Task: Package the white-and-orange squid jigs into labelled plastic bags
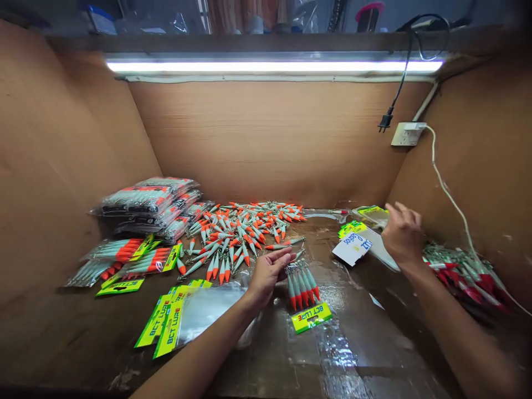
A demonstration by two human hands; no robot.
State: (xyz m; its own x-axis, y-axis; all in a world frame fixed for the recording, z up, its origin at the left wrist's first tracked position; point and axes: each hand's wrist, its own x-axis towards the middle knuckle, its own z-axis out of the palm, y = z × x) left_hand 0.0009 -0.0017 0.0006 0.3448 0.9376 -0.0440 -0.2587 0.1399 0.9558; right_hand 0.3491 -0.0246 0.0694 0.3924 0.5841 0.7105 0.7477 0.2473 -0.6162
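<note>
My left hand [269, 272] is closed, its thumb and fingertips together beside the wire ends of a row of several fishing lures [302, 285]. What it pinches is hidden by the fingers. The grey and orange-red lures lie side by side above a yellow-green BCT LURE header card [311, 317]. Over at the right, my right hand [402, 233] is held with bent fingers apart, beside a clear bag with a yellow header [374, 215]; I see nothing held in it. A large loose pile of lures [236, 230] lies behind my left hand.
Header bags [199, 313] lie fanned at left front, with filled packs [141, 257] and a stack of bagged lures [145, 202] behind. A handwritten white card [352, 247] lies right of centre. Red-tipped lures [465, 277] sit far right under a white cable [451, 194].
</note>
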